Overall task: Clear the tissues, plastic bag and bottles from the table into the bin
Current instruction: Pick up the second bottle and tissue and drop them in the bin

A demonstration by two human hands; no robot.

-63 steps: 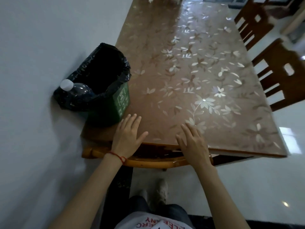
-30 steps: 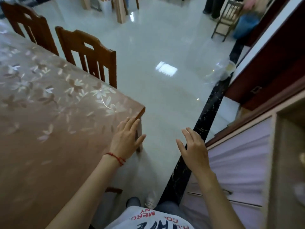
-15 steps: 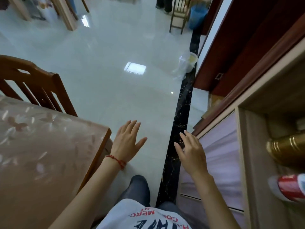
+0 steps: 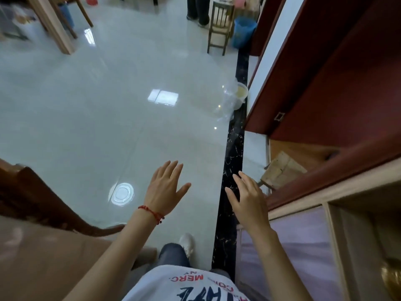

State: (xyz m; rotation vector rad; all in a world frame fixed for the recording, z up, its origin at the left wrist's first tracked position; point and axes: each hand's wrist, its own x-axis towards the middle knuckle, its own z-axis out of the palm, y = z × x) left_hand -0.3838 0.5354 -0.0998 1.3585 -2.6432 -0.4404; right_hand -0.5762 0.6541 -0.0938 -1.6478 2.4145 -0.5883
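**Table corner in view, both hands empty above the floor**

Table: only its near corner shows, at the lower left edge of the view, brown and blurred; nothing can be made out lying on that part. No tissues, plastic bag, bottles or bin from the task can be identified on it. A dark wooden chair back stands just beside the table's corner, along the left edge.

Left hand: palm down, fingers spread and relaxed, grasping nothing, held in the air over the pale glossy floor. A red cord bracelet sits on its wrist. A round light reflection lies on the floor left of this hand.

Below, at the bottom edge, a white printed shirt, a jeans leg and a white shoe are seen.

Right hand: fingers loosely extended, released, holding nothing, over the black marbled floor strip that runs along the cabinets.

Far edge: a small wooden chair with a blue bucket just beside it. Further along the strip, a clear plastic container stands on the floor; its contents cannot be told.

Right edge: dark red cabinet fronts above, a pale shelf unit below, a brass-coloured object partly visible in its compartment
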